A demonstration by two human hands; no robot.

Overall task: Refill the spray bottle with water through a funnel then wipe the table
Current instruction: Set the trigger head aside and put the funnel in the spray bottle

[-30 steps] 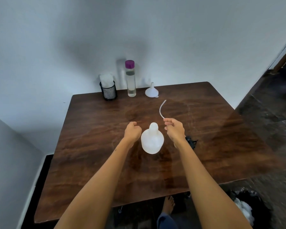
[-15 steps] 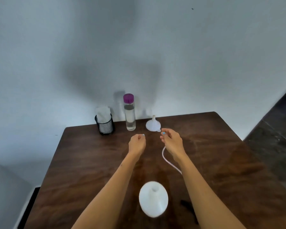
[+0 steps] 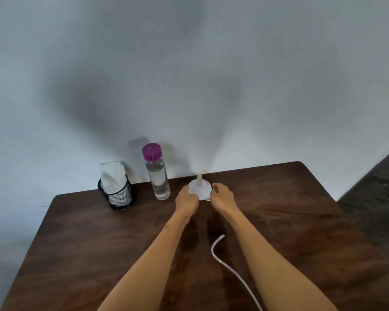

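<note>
— Which step was in hand?

— The fetching of the funnel, by the look of it. The small white plastic funnel [image 3: 200, 191] was seen standing mouth-down, spout up, near the far edge of the dark brown wooden table [image 3: 301, 232], just beside the clear water bottle with the purple cap [image 3: 156, 173]. It was flanked by both hands: the left hand [image 3: 186, 199] was laid against its left rim with curled fingers, the right hand [image 3: 222, 197] was pinched at its right rim. Whether it had been lifted off the wood could not be told.

— And the spray bottle?

— Not seen in this view (it lay outside the frame, so its place could not be given). Only a thin white dip tube [image 3: 228, 264] was seen, lying loose on the table toward the near edge, between the forearms.

— What was called for next?

— It was judged that the funnel had to be raised, turned spout-down and carried back toward the near edge to be seated in the spray bottle's neck. After that the purple cap would have to be unscrewed before any water could be poured. The white cloth in the black mesh cup [image 3: 117, 194], at the far left corner, was left untouched for the wiping.
</note>
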